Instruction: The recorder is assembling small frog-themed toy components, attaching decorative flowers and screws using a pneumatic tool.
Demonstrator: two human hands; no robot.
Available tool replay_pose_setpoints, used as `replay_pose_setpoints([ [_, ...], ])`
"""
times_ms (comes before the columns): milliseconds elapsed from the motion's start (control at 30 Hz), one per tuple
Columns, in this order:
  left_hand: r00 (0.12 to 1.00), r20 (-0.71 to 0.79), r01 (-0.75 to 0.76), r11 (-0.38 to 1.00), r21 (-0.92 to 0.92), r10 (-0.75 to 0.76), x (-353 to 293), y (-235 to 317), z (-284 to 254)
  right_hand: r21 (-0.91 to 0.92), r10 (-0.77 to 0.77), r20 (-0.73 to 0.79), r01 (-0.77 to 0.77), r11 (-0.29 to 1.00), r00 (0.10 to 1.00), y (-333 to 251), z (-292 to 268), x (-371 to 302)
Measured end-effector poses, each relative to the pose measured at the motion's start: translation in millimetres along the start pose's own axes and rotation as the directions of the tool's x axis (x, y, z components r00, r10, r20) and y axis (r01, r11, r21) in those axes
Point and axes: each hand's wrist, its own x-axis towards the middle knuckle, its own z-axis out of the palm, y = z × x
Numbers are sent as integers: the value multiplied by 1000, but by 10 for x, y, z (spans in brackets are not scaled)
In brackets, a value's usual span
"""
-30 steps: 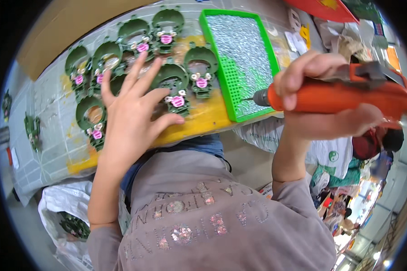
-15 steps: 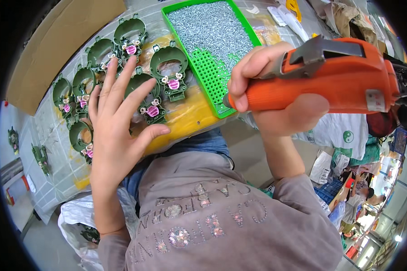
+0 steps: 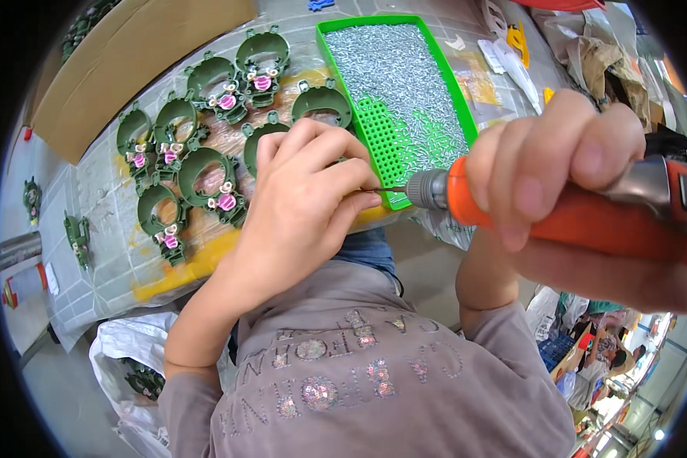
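Head view: your right hand (image 3: 557, 164) is wrapping around an orange power screwdriver (image 3: 603, 229), whose grey chuck (image 3: 427, 189) is pointing toward your left hand (image 3: 305, 191). Your left thumb and fingertips are closing narrowly about the slim driver bit (image 3: 393, 189); whether they are also pinching a screw, you cannot tell at this scale. The bit is lying across the near left corner of a green tray (image 3: 378, 133), where loose silver screws (image 3: 389, 65) are covering the far end and a perforated floor is showing at the near left. Your left hand is blocking the view of two green ring-shaped parts, one (image 3: 322, 98) showing its upper arc and the other (image 3: 256, 149) its left edge. Further such parts, bearing pink flowers (image 3: 226, 201), are standing in loose rows to your left on the worktable (image 3: 114, 221). Brown cardboard (image 3: 130, 65) is bounding them at the far left. Beside your left forearm, a white sack (image 3: 122, 340) is holding dark green pieces (image 3: 143, 380).
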Motion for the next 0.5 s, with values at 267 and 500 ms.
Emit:
replay_pose_setpoints([
  [267,974,-101,113,823,-556,-202,-236,-143,-91,38,11,-78,-8,999,997,-26,133,146],
  [500,967,-102,124,784,-609,-232,-511,-197,-264,133,-120,-2,120,984,993,330,282,447],
])
